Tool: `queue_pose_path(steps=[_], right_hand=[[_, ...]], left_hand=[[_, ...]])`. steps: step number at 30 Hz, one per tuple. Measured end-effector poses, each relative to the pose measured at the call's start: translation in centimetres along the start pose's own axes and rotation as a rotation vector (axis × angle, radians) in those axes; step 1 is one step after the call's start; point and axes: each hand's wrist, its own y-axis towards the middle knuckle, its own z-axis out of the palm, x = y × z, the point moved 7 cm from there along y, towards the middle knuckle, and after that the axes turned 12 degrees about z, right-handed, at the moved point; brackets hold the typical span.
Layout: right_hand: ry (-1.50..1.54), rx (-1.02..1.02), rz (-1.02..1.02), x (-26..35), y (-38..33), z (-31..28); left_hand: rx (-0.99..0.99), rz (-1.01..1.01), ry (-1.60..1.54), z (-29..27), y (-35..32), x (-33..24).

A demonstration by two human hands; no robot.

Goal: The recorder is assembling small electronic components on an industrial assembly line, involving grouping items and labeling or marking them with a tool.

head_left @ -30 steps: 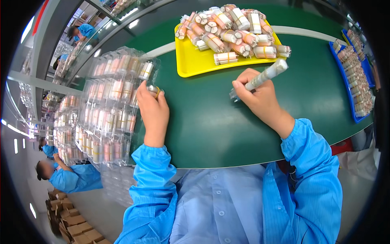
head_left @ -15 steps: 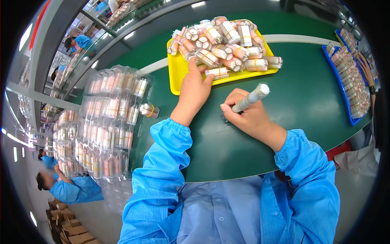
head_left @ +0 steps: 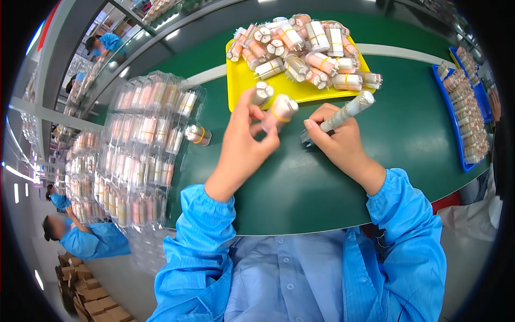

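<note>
Two bundles of small cylinders are in my left hand (head_left: 241, 140): a pinkish bundle with a yellow band (head_left: 279, 110), blurred by motion, and a whitish-ended bundle (head_left: 263, 94) by the fingertips. They are held up over the near edge of a yellow tray (head_left: 234, 88), which carries a heap of similar pink and white bundles (head_left: 294, 45). To the right, my right hand (head_left: 343, 142) is closed round an upright, pen-like tool wrapped in pale film (head_left: 347, 111). Its dark lower end points at the green table; the tip is partly hidden.
Clear plastic trays (head_left: 142, 134) filled with bundles are stacked at the left, with one loose bundle (head_left: 198, 135) beside them. Blue trays (head_left: 460, 134) of bundles stand at the far right. A person in blue (head_left: 88, 236) works at the left; cardboard boxes (head_left: 94, 298) lie below.
My left hand has lifted two bundles off the yellow tray and drawn them nearer to me. My right hand keeps the tool, now slightly further right.
</note>
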Motion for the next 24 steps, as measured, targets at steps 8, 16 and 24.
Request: queue_pose_path(steps=[8,16,24], right_hand=[[-0.167,0.137,-0.146,0.8,-1.6,2.2],[-0.146,0.039,-0.281,2.9,-1.6,0.8],[-0.073,0.079,-0.271,4.6,-2.2,1.1]], left_hand=[[0.234,0.073,0.223,2.5,-5.0,-1.6],[0.137,0.278,0.242,1.9,-5.0,-2.8],[0.084,0.297,0.265,2.1,-5.0,-3.0]])
